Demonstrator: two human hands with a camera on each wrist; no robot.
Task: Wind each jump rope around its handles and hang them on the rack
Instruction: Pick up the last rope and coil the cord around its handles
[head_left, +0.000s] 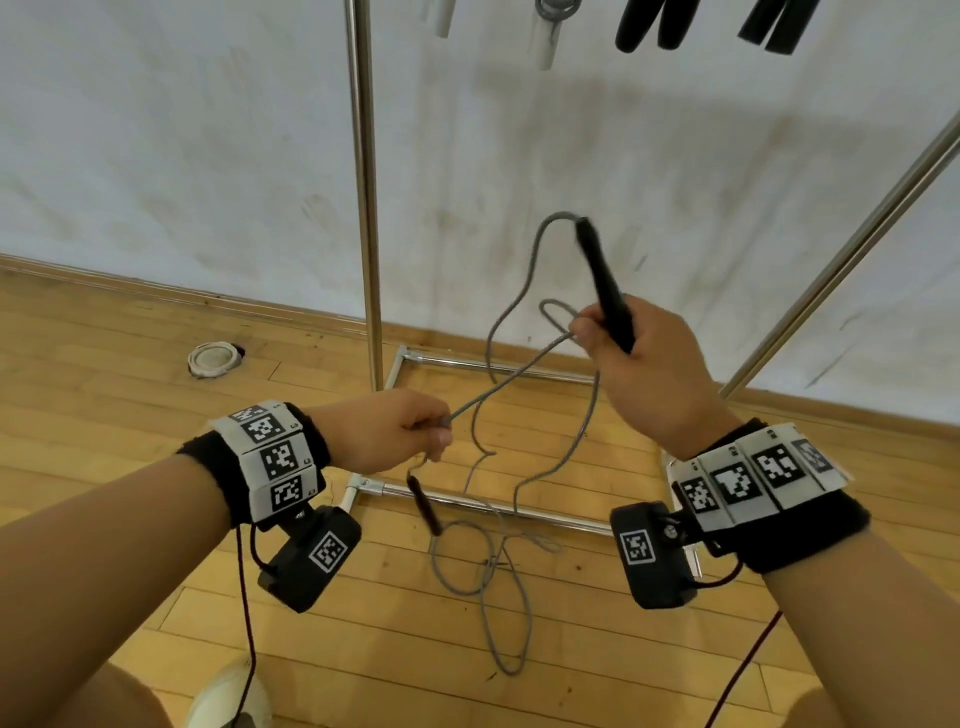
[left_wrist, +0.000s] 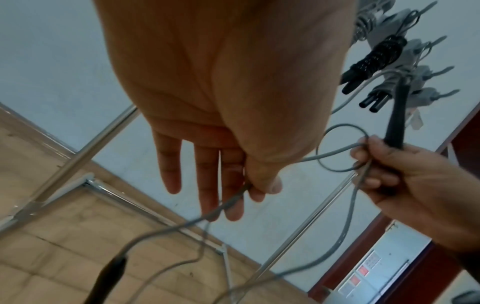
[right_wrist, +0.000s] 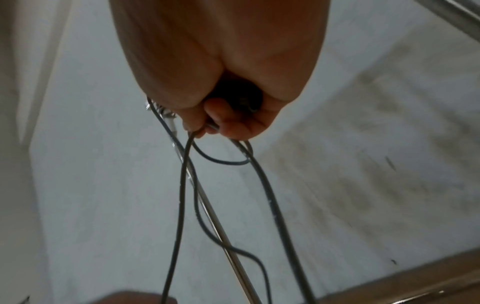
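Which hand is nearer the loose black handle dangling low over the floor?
Left. The left hand pinches the grey rope just above that dangling black handle; the right hand is higher, gripping the other black handle.

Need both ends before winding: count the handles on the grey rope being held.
2. One black handle is gripped in the right hand; the other handle hangs below the left hand, which pinches the grey rope. Neither is hidden.
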